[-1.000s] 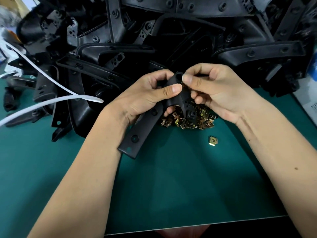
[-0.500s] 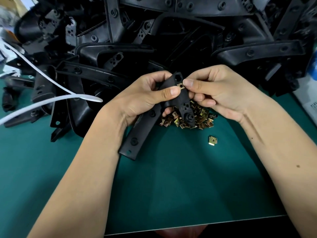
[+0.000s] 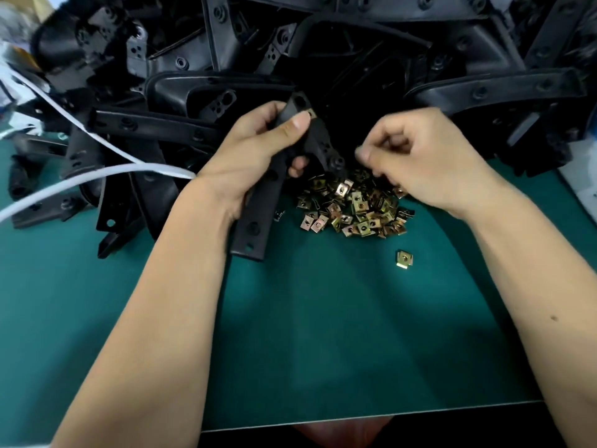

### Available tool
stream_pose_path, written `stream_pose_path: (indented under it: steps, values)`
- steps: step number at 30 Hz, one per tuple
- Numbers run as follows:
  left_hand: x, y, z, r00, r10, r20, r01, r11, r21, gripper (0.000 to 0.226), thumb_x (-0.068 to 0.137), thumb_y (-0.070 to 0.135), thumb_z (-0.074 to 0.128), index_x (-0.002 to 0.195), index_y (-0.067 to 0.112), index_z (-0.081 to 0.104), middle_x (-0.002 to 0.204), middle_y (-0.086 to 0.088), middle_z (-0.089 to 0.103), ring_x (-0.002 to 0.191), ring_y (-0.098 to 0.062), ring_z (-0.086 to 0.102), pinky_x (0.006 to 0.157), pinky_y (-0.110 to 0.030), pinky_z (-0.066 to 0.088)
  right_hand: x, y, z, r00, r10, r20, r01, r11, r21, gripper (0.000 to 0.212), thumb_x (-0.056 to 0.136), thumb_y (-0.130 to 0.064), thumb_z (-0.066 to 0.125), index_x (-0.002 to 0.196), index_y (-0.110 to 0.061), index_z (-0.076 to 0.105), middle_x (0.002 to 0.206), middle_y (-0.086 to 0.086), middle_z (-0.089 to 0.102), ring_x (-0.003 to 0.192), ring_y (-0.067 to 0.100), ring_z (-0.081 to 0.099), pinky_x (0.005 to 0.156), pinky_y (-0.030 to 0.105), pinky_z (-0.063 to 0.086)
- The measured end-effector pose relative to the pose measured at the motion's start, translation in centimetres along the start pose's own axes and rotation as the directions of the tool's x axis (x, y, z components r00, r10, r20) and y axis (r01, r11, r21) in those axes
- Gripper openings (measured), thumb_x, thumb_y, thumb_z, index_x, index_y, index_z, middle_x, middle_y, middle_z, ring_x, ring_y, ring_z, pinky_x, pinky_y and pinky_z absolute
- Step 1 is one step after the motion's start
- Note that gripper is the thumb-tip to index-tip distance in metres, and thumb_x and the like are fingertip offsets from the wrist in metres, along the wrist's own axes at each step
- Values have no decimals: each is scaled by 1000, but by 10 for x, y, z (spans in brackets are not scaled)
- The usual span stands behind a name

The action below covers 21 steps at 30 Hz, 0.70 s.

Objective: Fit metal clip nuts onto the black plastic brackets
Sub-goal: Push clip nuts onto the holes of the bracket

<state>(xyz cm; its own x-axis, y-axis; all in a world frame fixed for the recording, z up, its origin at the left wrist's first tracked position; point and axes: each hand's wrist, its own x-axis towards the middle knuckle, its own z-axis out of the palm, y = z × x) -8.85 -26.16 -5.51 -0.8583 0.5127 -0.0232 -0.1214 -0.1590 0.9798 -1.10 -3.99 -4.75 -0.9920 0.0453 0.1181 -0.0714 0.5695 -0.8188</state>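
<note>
On the green mat [image 3: 323,334], before a big heap of black brackets [image 3: 355,59], the left hand [image 3: 255,156] clamps thumb and fingers round one black bracket [image 3: 277,176] bearing a fitted clip nut [image 3: 311,113], while the right hand [image 3: 429,163], fingers curled together, hovers over the clip nut pile [image 3: 352,206], whether gripping one I cannot tell, and a stray clip nut [image 3: 404,259] lies apart.

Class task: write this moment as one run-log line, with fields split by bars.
left hand grips black plastic bracket, one clip fitted | right hand over pile of brass-coloured metal clip nuts, grip contents unclear
</note>
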Motion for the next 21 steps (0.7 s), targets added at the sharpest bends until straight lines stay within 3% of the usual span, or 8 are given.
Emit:
stream_pose_path:
  steps: [2, 4, 6, 8, 14, 17, 21]
  values:
    - [0, 2, -10, 999, 18, -30, -17, 1000, 14, 26, 85, 12, 73, 103, 11, 55, 84, -6, 65, 61, -14, 52, 56, -24, 44, -3, -5, 2, 984, -113, 138, 136, 975, -176, 7, 87, -35, 81, 82, -30, 78, 74, -14, 72, 66, 2, 63, 65, 19, 45]
    - [0, 1, -17, 998, 50, -36, -46, 993, 111, 32, 80, 11, 78, 103, 11, 56, 73, 1, 64, 62, -13, 53, 56, -24, 45, -6, -12, 9, 954, -144, 263, 206, 952, -227, 11, 78, -45, 84, 82, -36, 78, 79, -10, 71, 73, 10, 61, 68, 31, 48]
    - [0, -1, -19, 998, 57, -27, -50, 978, 203, 35, 78, 14, 83, 103, 12, 59, 71, 2, 64, 62, -13, 52, 59, -24, 47, -7, -16, 16, 934, -136, 329, 220, 947, -233, 18, 73, -51, 86, 85, -39, 79, 83, -10, 66, 79, 11, 60, 72, 30, 48]
    - [-1, -3, -18, 999, 46, -27, -39, 973, 230, 36, 77, 16, 85, 104, 13, 61, 71, 1, 63, 62, -14, 51, 60, -24, 47, -7, -18, 18, 928, -143, 344, 228, 948, -220, 17, 74, -47, 88, 85, -38, 79, 85, -10, 63, 81, 8, 59, 74, 27, 48]
    - [-2, -2, -10, 996, 50, -69, -40, 991, 128, 39, 79, 12, 85, 108, 8, 59, 71, 5, 67, 57, -9, 53, 54, -20, 47, -8, -19, 19, 926, -132, 354, 213, 956, -202, 11, 83, -36, 84, 80, -31, 75, 86, -11, 65, 80, 10, 61, 79, 37, 51]
    - [-3, 0, -7, 997, 40, -64, -38, 999, 27, 40, 79, 11, 82, 109, 6, 57, 73, 4, 69, 56, -7, 53, 52, -19, 44, -10, -19, 15, 899, -106, 425, 206, 959, -196, 24, 72, -47, 88, 89, -35, 76, 94, -12, 64, 91, 8, 59, 81, 27, 48]
    - [-3, 1, -7, 999, 28, -34, -30, 998, -48, 27, 82, 7, 74, 102, 7, 57, 74, 1, 67, 55, -7, 47, 51, -18, 39, -8, -16, 17, 902, -113, 417, 247, 927, -283, 22, 73, -40, 91, 88, -36, 77, 93, -15, 61, 93, 3, 57, 80, 19, 42]
